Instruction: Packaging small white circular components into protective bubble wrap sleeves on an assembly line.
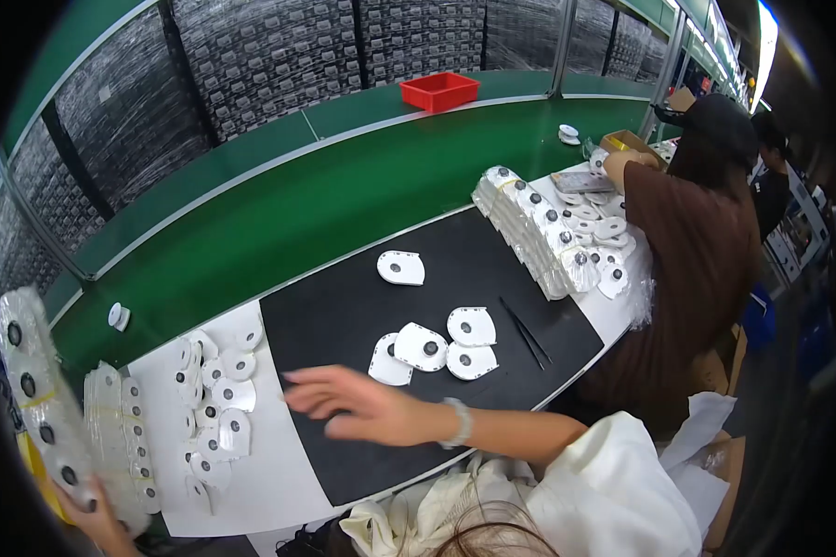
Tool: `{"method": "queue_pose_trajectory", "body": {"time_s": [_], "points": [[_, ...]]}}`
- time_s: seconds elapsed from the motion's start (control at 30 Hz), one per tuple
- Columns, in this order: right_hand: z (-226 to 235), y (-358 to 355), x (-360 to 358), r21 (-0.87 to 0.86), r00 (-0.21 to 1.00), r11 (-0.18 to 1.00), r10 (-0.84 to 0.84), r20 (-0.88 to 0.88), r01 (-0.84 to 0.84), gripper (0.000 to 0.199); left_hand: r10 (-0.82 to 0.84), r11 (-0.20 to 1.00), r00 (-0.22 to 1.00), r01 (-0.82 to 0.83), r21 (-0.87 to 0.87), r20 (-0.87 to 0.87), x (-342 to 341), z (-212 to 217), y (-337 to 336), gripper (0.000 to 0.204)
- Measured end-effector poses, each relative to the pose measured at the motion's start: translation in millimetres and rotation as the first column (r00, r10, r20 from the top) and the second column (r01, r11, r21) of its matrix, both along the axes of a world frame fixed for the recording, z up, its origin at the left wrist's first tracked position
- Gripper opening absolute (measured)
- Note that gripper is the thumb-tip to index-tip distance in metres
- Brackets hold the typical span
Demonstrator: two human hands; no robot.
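At the lower left, my left hand point(97, 515) grips the lower end of a long clear plastic tray point(39, 399), which is tilted up and has a row of dark round parts showing through. My right hand point(358, 404) reaches left over the black mat point(344, 473), its fingers stretched out and nothing in them. Beyond it on the mat are several white rounded plastic covers with dark centres: an overlapping group point(423, 345) and a single cover point(400, 267) farther back. Black tweezers point(527, 334) lie to the right of the group.
More white covers point(215, 395) are scattered left of the mat, beside stacked clear trays point(121, 418). Another tray stack point(539, 227) sits at the mat's far right. A co-worker in brown point(706, 213) works beyond it. A red bin point(439, 90) stands on the back ledge.
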State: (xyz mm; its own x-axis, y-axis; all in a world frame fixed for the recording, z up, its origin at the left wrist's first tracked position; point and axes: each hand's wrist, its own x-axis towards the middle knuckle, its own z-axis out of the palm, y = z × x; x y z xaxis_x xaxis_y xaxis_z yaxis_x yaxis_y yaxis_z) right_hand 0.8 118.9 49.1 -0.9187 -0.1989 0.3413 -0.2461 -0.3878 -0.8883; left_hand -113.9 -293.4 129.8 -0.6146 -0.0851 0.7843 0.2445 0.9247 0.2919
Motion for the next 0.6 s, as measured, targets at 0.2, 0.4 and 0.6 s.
{"method": "queue_pose_trajectory", "body": {"time_s": [0.2,0.4,0.6], "points": [[-6.8,-49.2,-58.4,-0.138,0.988,0.982,0.116,-0.106,-0.13,0.094,-0.803,0.412,0.575,0.347,0.842,0.156,51.8,-120.9,58.1,0.089],[-6.1,-30.0,-40.3,-0.518,0.953,0.837,0.277,0.125,-0.176,0.087,-0.856,-0.486,0.153,0.084,0.87,-0.493,66.1,-129.4,181.0,0.069],[-6.4,-19.8,-27.9,-0.691,0.951,0.722,0.229,0.207,-0.024,0.056,-0.844,-0.241,0.461,0.132,0.961,-0.275,108.0,-237.2,163.1,0.064]]}}
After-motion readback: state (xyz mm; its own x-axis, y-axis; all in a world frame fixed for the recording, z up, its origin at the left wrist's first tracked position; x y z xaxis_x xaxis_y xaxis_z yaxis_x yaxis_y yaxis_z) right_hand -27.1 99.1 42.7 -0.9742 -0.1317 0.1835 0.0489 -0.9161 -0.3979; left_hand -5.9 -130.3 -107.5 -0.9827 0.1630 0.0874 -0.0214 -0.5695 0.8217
